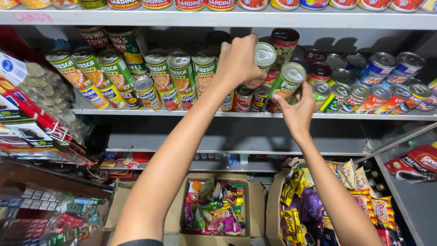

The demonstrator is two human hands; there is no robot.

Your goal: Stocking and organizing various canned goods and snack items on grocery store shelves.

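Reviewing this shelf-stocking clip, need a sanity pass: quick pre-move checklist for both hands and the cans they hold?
1. Left hand grip on the silver-topped can: fingers wrap it from the left, ok.
2. Right hand grip on the green-labelled can: held from below, can tilted, ok.
3. Two held cans apart from each other: close, touching or not, cannot tell.
4. Landing spot on the shelf: hidden behind the hands, cannot tell.
5. Neighbouring row of green tuna cans: upright enough, not leaning into the hands, ok.
6. Open snack box directly beneath: a dropped can would land in it, not ok.
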